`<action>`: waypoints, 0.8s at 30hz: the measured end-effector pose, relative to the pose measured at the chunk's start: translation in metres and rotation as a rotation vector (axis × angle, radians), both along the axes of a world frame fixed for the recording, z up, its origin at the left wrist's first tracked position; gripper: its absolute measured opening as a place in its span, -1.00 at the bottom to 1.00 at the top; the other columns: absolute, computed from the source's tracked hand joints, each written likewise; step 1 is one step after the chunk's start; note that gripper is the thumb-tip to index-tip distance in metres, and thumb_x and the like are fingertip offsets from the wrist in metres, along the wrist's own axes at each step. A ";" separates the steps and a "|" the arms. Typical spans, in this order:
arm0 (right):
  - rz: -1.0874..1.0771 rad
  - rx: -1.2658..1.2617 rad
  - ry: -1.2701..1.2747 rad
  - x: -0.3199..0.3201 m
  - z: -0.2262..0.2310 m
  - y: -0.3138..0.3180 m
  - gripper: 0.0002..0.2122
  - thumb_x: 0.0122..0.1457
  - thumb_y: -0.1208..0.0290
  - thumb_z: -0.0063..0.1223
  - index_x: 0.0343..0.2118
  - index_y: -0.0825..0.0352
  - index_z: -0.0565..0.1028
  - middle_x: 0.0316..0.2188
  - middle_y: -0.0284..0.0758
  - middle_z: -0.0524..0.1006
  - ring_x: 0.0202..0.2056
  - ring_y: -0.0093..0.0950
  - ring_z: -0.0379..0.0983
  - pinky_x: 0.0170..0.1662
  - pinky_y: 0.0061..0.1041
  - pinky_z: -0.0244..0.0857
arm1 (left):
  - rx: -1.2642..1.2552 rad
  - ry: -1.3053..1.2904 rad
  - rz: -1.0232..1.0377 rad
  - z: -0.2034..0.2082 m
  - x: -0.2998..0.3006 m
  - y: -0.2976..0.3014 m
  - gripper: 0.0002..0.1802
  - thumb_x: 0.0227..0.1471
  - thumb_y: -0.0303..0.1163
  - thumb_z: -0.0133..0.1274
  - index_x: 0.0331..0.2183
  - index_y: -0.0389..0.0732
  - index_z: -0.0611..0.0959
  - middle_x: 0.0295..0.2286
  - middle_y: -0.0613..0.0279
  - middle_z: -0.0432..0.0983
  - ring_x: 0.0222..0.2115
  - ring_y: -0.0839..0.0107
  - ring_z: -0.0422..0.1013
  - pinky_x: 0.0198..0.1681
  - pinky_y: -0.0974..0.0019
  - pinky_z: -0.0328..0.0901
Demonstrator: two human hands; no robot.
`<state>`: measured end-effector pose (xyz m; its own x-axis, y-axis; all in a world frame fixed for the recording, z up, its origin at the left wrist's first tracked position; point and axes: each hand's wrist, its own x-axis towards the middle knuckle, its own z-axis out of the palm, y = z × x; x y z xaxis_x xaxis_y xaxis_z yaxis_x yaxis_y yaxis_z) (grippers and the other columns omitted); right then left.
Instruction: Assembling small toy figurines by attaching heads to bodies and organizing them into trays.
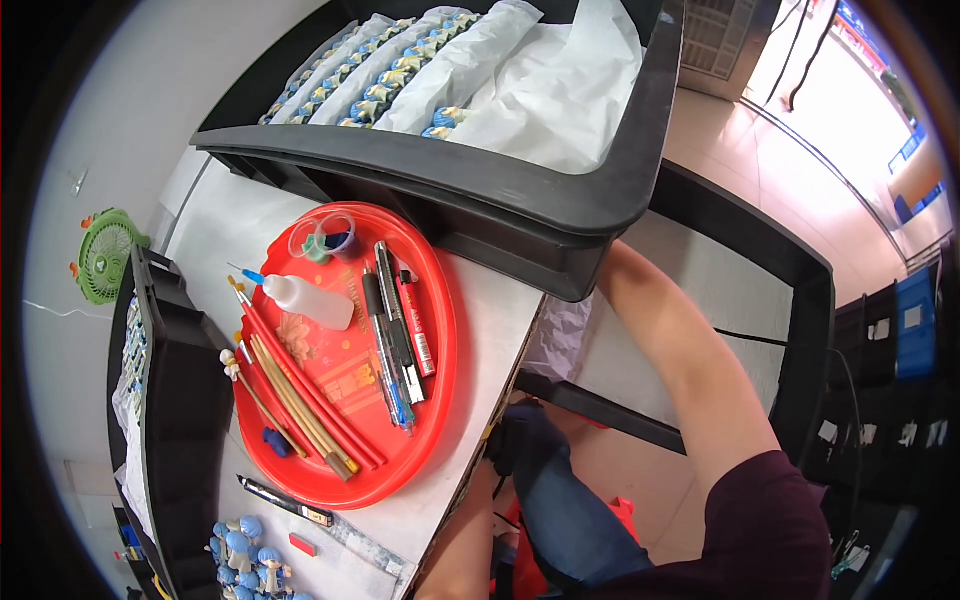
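Observation:
My right forearm (680, 350) reaches up from the lower right, and its wrist passes behind the near right corner of a large black tray (440, 165), which hides my right hand. The tray holds rows of small blue-haired figurines (375, 100) between white paper sheets (550, 90). My left forearm (455, 550) shows low in the middle beside the table edge; my left hand is out of sight. On the table a red round tray (440, 430) carries paintbrushes (300, 390), several pens (390, 330), a white needle-tip bottle (310, 300) and small clear cups (335, 235).
A cutter knife (285, 500), a red block (302, 544) and several blue-haired figurines (245, 560) lie at the table's near left. Another filled black tray (180, 400) stands left, by a green fan (108, 255). A lower black tray (815, 300) with crumpled paper (560, 335) is at right.

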<state>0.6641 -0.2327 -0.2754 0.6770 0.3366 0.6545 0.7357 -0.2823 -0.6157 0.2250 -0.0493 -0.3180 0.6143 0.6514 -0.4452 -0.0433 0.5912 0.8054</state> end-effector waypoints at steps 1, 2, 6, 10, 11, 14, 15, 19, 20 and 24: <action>0.010 0.009 0.014 -0.009 -0.001 -0.002 -0.63 -0.12 0.35 0.01 -0.17 0.30 0.38 -0.14 -0.16 0.33 -0.05 -0.17 0.15 -0.08 -0.14 0.05 | 0.001 0.009 0.003 -0.001 -0.003 0.001 -0.62 0.04 -0.34 -0.09 -0.07 -0.20 0.37 -0.19 0.21 0.37 -0.23 0.45 0.31 -0.16 0.40 0.23; 0.020 0.020 0.028 -0.009 0.001 0.006 -0.63 -0.12 0.35 0.01 -0.17 0.30 0.38 -0.14 -0.16 0.33 -0.05 -0.17 0.15 -0.08 -0.14 0.05 | 0.002 0.017 0.007 -0.003 -0.007 0.002 -0.62 0.04 -0.34 -0.09 -0.07 -0.20 0.37 -0.19 0.21 0.37 -0.23 0.45 0.31 -0.16 0.40 0.23; 0.066 0.057 0.082 -0.015 0.001 0.002 -0.62 -0.12 0.35 0.01 -0.17 0.30 0.38 -0.14 -0.16 0.33 -0.05 -0.17 0.15 -0.08 -0.14 0.05 | 0.004 0.049 0.026 -0.008 -0.022 0.007 -0.62 0.04 -0.33 -0.09 -0.07 -0.20 0.37 -0.19 0.22 0.37 -0.23 0.45 0.31 -0.16 0.39 0.23; 0.115 0.082 0.136 0.036 0.012 0.003 -0.62 -0.12 0.35 0.01 -0.17 0.29 0.38 -0.14 -0.16 0.33 -0.04 -0.17 0.15 -0.08 -0.14 0.05 | -0.007 0.081 0.049 -0.015 -0.039 0.005 -0.63 0.04 -0.32 -0.09 -0.08 -0.20 0.38 -0.19 0.22 0.37 -0.23 0.45 0.31 -0.15 0.39 0.23; 0.125 0.087 0.148 0.040 0.009 -0.011 -0.62 -0.12 0.35 0.01 -0.17 0.29 0.38 -0.14 -0.16 0.33 -0.04 -0.17 0.15 -0.08 -0.13 0.05 | -0.010 0.088 0.053 -0.017 -0.042 0.004 -0.63 0.04 -0.32 -0.09 -0.08 -0.20 0.38 -0.19 0.22 0.37 -0.23 0.45 0.31 -0.15 0.39 0.23; 0.187 0.126 0.186 0.045 0.005 -0.019 -0.62 -0.12 0.36 0.01 -0.16 0.29 0.38 -0.14 -0.16 0.33 -0.04 -0.17 0.15 -0.08 -0.13 0.05 | 0.003 0.108 0.095 -0.018 -0.057 0.011 -0.63 0.05 -0.31 -0.09 -0.08 -0.20 0.38 -0.19 0.22 0.37 -0.22 0.45 0.31 -0.15 0.39 0.23; 0.206 0.140 0.197 0.048 0.005 -0.029 -0.62 -0.12 0.36 0.01 -0.16 0.29 0.38 -0.14 -0.16 0.33 -0.04 -0.17 0.15 -0.08 -0.13 0.05 | 0.009 0.114 0.107 -0.017 -0.063 0.014 -0.63 0.05 -0.31 -0.09 -0.08 -0.19 0.38 -0.19 0.22 0.37 -0.22 0.45 0.31 -0.15 0.39 0.23; 0.247 0.173 0.240 0.093 0.022 -0.033 -0.62 -0.12 0.36 0.01 -0.16 0.29 0.38 -0.13 -0.17 0.33 -0.04 -0.17 0.15 -0.07 -0.13 0.04 | 0.006 0.134 0.122 -0.023 -0.073 0.018 -0.63 0.05 -0.31 -0.09 -0.09 -0.19 0.38 -0.19 0.22 0.37 -0.22 0.45 0.31 -0.14 0.39 0.23; 0.270 0.190 0.257 0.097 0.019 -0.029 -0.62 -0.12 0.36 0.01 -0.16 0.29 0.38 -0.13 -0.17 0.33 -0.04 -0.18 0.15 -0.07 -0.13 0.04 | 0.014 0.146 0.138 -0.022 -0.078 0.020 -0.63 0.05 -0.30 -0.09 -0.09 -0.19 0.38 -0.19 0.23 0.37 -0.22 0.45 0.31 -0.14 0.39 0.23; 0.307 0.226 0.288 0.114 0.023 -0.041 -0.62 -0.12 0.36 0.00 -0.16 0.29 0.38 -0.13 -0.17 0.33 -0.04 -0.18 0.15 -0.07 -0.13 0.04 | 0.015 0.157 0.148 -0.030 -0.074 0.026 -0.64 0.05 -0.30 -0.10 -0.09 -0.19 0.39 -0.19 0.23 0.37 -0.22 0.45 0.31 -0.14 0.39 0.23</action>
